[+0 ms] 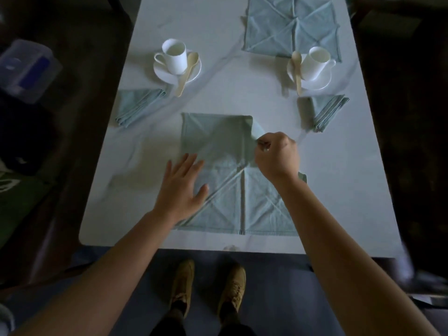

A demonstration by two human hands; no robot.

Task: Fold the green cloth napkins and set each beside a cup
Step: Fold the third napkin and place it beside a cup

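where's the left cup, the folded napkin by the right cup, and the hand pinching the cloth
left cup [175,59]: head view, on its outer wall.
folded napkin by the right cup [326,111]: head view, its top layer.
right hand [277,154]: head view, back of the hand, pinching the spread napkin [261,204].

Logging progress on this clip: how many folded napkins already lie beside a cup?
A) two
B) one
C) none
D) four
A: one folded napkin lies by the left cup and a second folded napkin by the right cup. The near napkin is only partly folded, and the far napkins lie open.
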